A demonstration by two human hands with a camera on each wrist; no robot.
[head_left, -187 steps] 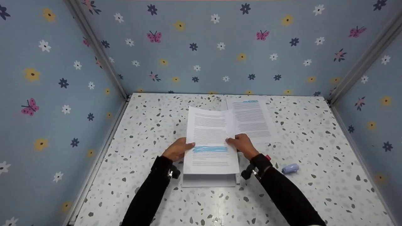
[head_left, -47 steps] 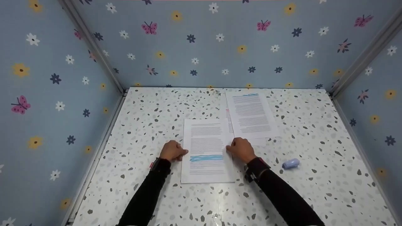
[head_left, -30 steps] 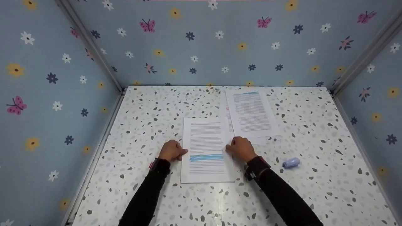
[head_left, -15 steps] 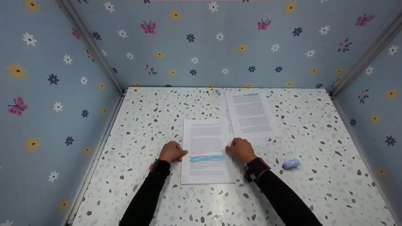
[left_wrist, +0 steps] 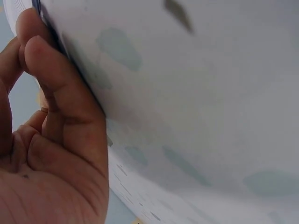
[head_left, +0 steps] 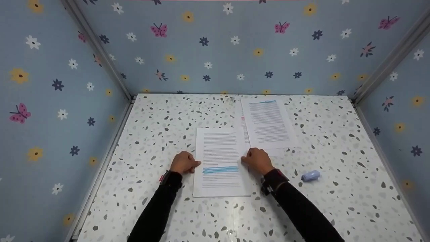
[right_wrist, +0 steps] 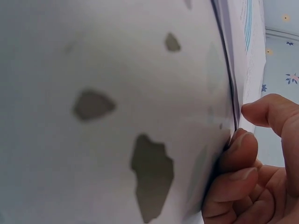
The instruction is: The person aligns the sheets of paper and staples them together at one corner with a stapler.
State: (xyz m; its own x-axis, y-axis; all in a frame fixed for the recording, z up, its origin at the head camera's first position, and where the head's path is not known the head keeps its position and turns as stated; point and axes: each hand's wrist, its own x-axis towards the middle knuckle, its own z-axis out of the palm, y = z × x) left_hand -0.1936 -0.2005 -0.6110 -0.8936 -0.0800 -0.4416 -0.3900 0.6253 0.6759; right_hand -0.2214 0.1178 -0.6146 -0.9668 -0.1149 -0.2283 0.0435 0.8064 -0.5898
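Note:
A stack of printed paper sheets (head_left: 220, 148) lies on the speckled table, a band of blue highlighter strokes across the lower half of its top page. My left hand (head_left: 183, 162) holds the stack's left edge, thumb over the rim and the other fingers curled. On the opposite side my right hand (head_left: 258, 160) pinches the right edge. In the right wrist view, the thumb (right_wrist: 271, 110) lies on the sheets' edge and the curled fingers sit against the table side. The left wrist view shows the left fingers (left_wrist: 56, 70) against the dark line of the stack's edge.
Behind my right hand lie loose printed sheets (head_left: 270, 124), the upper one blue-marked at its top, another below showing a bit of pink. A short lavender highlighter-like object (head_left: 310, 175) rests at the right. Flower-patterned panels (head_left: 218, 50) enclose the table's back and sides.
Several seconds ago both hands held the top sheets raised above the rest; these now lie flush on the stack. Over the last second or so the hands have stayed at its edges.

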